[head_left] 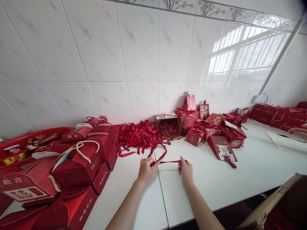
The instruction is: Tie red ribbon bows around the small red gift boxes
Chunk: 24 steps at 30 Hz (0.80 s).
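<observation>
My left hand [146, 171] pinches a dark red ribbon [169, 162] above the middle of the white table. The ribbon runs taut across to my right hand [185, 169], whose thumb and fingers are closed on its other stretch. From my left hand a loose length loops up and back. Just beyond lies a heap of red ribbon strips [139, 134] against the tiled wall. Beside the heap, an open cardboard box [160, 117] lies on its side with small dark red pieces in it.
Red gift boxes [76, 169] with rope handles are stacked at left, before a red plastic basket [59, 130]. Small red boxes [193, 136] pile up at back right. A red bag [275, 116] stands far right, near paper with a pen [290, 138]. A cardboard carton [271, 201] sits front right.
</observation>
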Motion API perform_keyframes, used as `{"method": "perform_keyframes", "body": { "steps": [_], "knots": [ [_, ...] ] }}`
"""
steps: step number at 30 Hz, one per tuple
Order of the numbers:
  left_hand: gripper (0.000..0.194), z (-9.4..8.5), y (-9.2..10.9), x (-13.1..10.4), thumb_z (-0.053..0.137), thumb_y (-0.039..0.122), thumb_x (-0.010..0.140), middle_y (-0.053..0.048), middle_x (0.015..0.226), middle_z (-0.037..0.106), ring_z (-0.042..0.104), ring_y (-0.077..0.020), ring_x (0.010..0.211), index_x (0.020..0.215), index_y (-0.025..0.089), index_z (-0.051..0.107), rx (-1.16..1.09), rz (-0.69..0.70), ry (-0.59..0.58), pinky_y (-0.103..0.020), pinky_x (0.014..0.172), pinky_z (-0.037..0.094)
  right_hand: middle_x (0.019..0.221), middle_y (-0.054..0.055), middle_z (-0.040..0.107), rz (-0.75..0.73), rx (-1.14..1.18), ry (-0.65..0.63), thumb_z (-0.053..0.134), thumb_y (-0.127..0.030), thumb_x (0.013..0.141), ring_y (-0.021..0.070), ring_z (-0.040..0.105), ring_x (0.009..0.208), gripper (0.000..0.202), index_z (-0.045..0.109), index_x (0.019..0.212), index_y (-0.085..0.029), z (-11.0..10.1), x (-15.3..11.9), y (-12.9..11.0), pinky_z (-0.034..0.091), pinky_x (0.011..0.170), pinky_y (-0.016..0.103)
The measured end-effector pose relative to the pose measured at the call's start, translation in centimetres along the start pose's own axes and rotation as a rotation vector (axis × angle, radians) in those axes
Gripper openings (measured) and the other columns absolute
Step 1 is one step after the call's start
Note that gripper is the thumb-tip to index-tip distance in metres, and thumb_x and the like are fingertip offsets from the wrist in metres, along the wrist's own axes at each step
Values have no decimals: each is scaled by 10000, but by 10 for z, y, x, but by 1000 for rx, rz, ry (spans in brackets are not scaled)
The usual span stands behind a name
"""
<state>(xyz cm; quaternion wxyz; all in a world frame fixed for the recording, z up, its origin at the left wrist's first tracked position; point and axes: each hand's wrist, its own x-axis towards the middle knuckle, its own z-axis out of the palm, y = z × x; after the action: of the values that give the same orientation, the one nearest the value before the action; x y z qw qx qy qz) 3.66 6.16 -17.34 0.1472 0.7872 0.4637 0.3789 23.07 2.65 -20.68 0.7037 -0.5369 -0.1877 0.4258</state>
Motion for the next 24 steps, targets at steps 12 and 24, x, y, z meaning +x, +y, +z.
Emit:
{"method": "perform_keyframes", "body": {
  "steps": [12, 24],
  "knots": [
    [324, -118, 23, -89, 584, 426, 802, 18, 565, 511, 493, -133, 572, 595, 176, 574, -247, -271, -120, -230, 556, 400, 496, -96, 417, 35, 443, 224, 667, -275, 752, 56, 387, 404, 291, 415, 625, -200, -21, 26, -6, 329, 383, 198],
    [274, -203, 33, -208, 619, 478, 760, -62, 814, 586, 574, -222, 794, 781, 205, 639, -261, -312, 475, -361, 743, 479, 633, -57, 494, 259, 687, 190, 480, -155, 881, 64, 546, 544, 160, 487, 722, -170, -44, 27, -18, 463, 483, 174]
  ]
}}
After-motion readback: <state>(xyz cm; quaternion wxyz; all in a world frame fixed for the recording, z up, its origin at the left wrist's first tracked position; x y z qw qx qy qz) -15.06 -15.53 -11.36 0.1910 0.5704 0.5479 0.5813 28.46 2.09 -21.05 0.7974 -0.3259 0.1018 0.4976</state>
